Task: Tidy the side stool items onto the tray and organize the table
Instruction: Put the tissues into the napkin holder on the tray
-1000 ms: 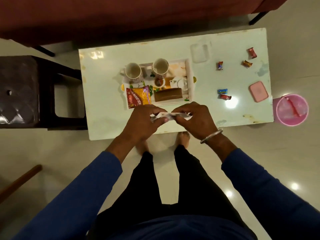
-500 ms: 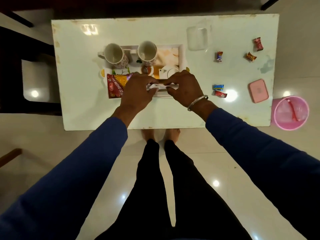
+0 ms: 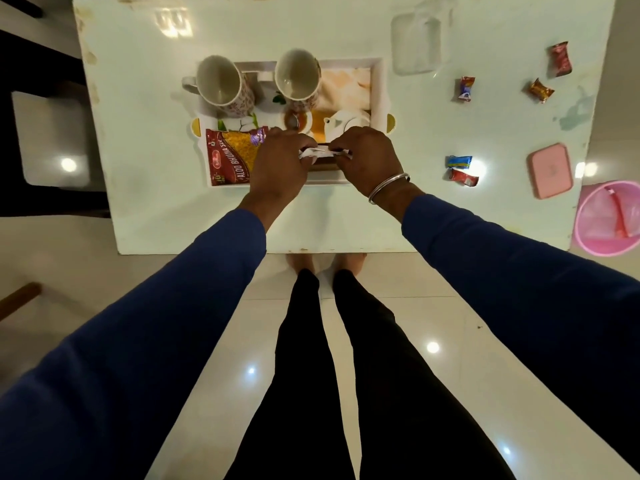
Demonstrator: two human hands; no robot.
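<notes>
A white tray stands on the white table. It holds two patterned mugs, a red snack packet, a spoon and a dark box partly hidden by my hands. My left hand and my right hand hover over the tray's front half. Between them they pinch a small white folded paper, one hand at each end.
Several wrapped candies lie scattered on the table's right side, with a pink lidded box and a clear container. A pink bin stands on the floor at the right. A dark stool stands left.
Both hands carried the white paper forward from the table's near edge to above the tray. My head leaned in, so the table looks larger.
</notes>
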